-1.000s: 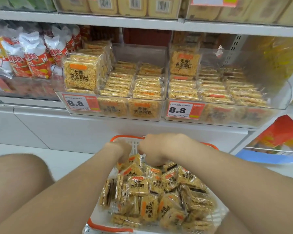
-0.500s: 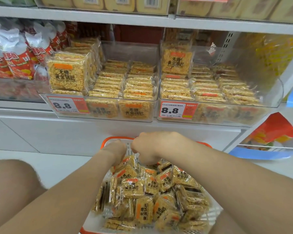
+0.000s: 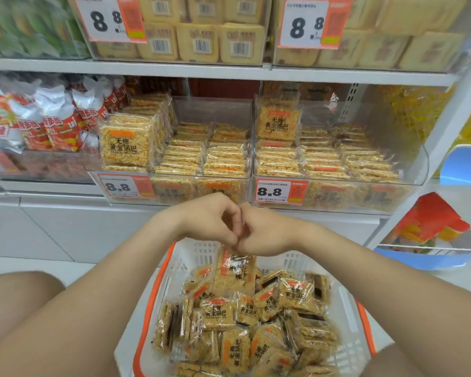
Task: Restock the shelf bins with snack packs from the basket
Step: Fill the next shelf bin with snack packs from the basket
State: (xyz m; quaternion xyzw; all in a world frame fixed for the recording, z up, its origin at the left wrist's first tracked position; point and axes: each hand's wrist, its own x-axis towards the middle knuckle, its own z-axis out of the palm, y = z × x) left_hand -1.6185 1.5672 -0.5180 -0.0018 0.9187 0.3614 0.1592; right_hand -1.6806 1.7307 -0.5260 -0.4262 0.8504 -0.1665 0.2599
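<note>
1. The left hand (image 3: 210, 221) and right hand (image 3: 267, 235) are held knuckle to knuckle above the far edge of the basket (image 3: 150, 303).
2. The fingers of both hands are curled narrow, and the top edge of a pack (image 3: 234, 270) is pinched between them. Whether more than one is held cannot be told.
3. A second ago both hands were down in the heap (image 3: 218, 314); now they are raised and the pack hangs above it.
4. The pick is judged done, with placing still to come.
5. The left bin (image 3: 212, 110) and right bin (image 3: 408, 164), both part filled, are seen beyond on the shelf.
</note>
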